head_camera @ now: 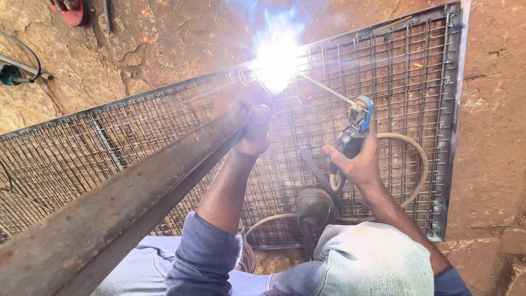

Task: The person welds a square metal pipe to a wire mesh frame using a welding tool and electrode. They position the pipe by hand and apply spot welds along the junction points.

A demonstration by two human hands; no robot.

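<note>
1. The weld arc [276, 55] burns white at the far edge of the steel mesh panel [383, 82], where the tip of your electrode rod [326, 87] meets the frame. This looks like the tacking step, bar to frame.
2. Your right hand [356, 161] has its grip closed around the blue-and-black electrode holder [353, 129], near the middle-right of the panel. The rod slants from it, up and left, into the glare.
3. Your left hand [255, 131] is wrapped shut on the long rusty steel bar [126, 203], which runs from the near left corner out toward the arc. The glare washes out the bar's far end, so it probably touches the frame there, but you cannot be sure from this view.
4. The welding cable [411, 164] loops from the holder across the mesh and back toward your knees [372, 257].
5. Your shoe [315, 211] rests on the near part of the panel, which lies flat on the cracked reddish ground [493, 137].
6. Judging by this, the next move calls for a steady bar, a short arc, and a clean lift of the rod off the joint.
7. A red tool [71, 11] and a green-handled one [11, 74] lie well apart, far left.
</note>
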